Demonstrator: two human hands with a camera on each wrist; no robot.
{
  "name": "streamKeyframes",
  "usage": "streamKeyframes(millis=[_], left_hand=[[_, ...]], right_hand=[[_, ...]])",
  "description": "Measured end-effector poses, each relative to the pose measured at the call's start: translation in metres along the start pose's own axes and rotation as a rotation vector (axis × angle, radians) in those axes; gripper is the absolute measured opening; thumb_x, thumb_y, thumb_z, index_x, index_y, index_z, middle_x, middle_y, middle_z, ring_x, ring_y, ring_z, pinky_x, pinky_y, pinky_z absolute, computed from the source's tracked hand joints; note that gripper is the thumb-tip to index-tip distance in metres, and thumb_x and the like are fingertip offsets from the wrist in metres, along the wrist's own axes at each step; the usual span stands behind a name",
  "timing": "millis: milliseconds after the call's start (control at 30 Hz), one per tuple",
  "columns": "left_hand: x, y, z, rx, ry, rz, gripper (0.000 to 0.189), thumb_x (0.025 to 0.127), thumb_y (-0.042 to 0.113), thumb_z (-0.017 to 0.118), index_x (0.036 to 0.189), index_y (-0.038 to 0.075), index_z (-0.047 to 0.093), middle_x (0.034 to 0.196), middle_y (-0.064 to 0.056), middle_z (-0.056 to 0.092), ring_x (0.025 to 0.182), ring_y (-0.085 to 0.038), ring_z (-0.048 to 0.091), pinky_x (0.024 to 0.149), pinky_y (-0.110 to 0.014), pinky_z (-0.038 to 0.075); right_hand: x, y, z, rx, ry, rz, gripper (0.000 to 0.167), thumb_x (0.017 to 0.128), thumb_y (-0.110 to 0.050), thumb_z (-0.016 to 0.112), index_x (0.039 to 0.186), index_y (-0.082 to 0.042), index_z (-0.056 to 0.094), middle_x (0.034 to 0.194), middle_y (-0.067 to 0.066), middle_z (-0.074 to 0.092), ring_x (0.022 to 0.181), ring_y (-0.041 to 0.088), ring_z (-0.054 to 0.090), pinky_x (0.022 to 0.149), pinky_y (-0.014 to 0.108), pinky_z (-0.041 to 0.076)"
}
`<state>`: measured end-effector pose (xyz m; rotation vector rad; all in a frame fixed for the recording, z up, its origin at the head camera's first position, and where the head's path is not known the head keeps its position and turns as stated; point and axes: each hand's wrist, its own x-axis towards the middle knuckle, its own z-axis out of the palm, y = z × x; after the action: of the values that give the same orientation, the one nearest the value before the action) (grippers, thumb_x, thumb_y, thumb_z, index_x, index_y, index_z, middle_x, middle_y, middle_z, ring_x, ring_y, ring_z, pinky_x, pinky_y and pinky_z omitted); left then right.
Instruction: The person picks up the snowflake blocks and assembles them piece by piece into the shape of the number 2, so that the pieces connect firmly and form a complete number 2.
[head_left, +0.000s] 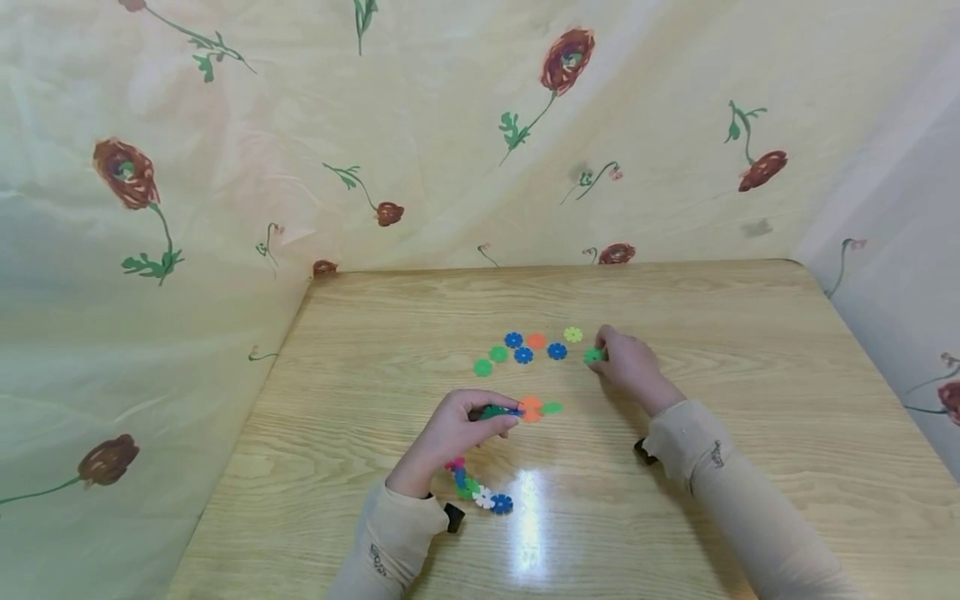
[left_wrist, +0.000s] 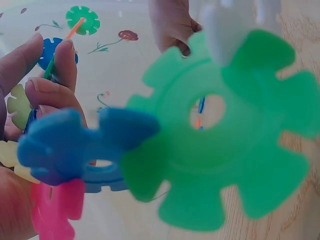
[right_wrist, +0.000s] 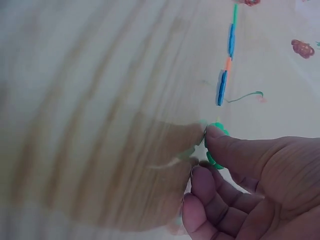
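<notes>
My left hand pinches a chain of notched flower-shaped plastic discs between thumb and fingers. An orange disc and a green end disc stick out to the right of its fingertips. The chain's other end hangs below the hand, with a white disc and a blue disc at its tip. In the left wrist view a large green disc and a pink disc of this chain fill the foreground. Farther right, my right hand pinches a single green disc low over the table.
Loose discs lie in an uneven row on the wooden table: a yellow-green disc, an orange one, several blue and two green. Flower-printed cloth rises behind the table and along its left side.
</notes>
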<state>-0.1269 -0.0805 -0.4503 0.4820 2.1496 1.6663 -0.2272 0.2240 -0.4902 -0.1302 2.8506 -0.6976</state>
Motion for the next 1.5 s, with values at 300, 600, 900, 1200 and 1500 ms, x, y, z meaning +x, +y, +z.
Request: streamKeyframes(millis=[300, 600, 900, 1200, 1500], left_hand=[[0.000, 0.001, 0.001, -0.004, -0.002, -0.008, 0.026, 0.100, 0.021, 0.070, 0.121, 0.007, 0.076, 0.099, -0.030, 0.072, 0.060, -0.005, 0.048, 0.055, -0.017, 0.041], [0.001, -0.002, 0.002, -0.021, -0.002, 0.007, 0.026, 0.100, 0.021, 0.070, 0.121, 0.005, 0.075, 0.099, -0.032, 0.071, 0.061, -0.005, 0.048, 0.055, -0.018, 0.042], [0.001, -0.001, 0.003, -0.023, 0.016, 0.006, 0.025, 0.099, 0.019, 0.070, 0.120, 0.006, 0.076, 0.096, -0.027, 0.073, 0.062, -0.005, 0.050, 0.057, -0.021, 0.044], [0.002, -0.001, 0.003, -0.037, 0.025, -0.017, 0.025, 0.100, 0.022, 0.070, 0.121, 0.009, 0.076, 0.098, -0.028, 0.072, 0.057, -0.006, 0.045, 0.054, -0.019, 0.039], [0.004, -0.002, 0.002, -0.047, 0.030, -0.015, 0.026, 0.100, 0.023, 0.070, 0.120, 0.009, 0.076, 0.093, -0.020, 0.073, 0.057, -0.011, 0.045, 0.052, -0.021, 0.039]], right_hand=[[-0.015, 0.001, 0.002, 0.093, 0.036, -0.071, 0.027, 0.097, -0.012, 0.071, 0.116, 0.006, 0.065, 0.105, 0.024, 0.072, 0.094, 0.034, 0.067, 0.083, 0.049, 0.055], [-0.039, -0.007, 0.004, 0.161, 0.070, -0.135, 0.010, 0.101, -0.009, 0.065, 0.101, -0.003, 0.073, 0.090, 0.011, 0.072, 0.078, 0.020, 0.061, 0.069, 0.034, 0.052], [-0.066, -0.018, 0.003, 0.286, 0.078, -0.203, 0.006, 0.100, -0.007, 0.065, 0.099, -0.006, 0.071, 0.086, 0.009, 0.074, 0.076, 0.017, 0.067, 0.062, 0.023, 0.053], [-0.090, -0.032, 0.001, 0.321, 0.094, -0.292, 0.010, 0.100, -0.005, 0.066, 0.099, -0.012, 0.073, 0.091, 0.008, 0.076, 0.079, 0.012, 0.068, 0.065, 0.023, 0.055], [-0.105, -0.041, -0.007, 0.465, 0.048, -0.399, 0.021, 0.103, -0.004, 0.060, 0.121, -0.004, 0.070, 0.080, 0.006, 0.071, 0.073, 0.005, 0.066, 0.064, 0.029, 0.058]])
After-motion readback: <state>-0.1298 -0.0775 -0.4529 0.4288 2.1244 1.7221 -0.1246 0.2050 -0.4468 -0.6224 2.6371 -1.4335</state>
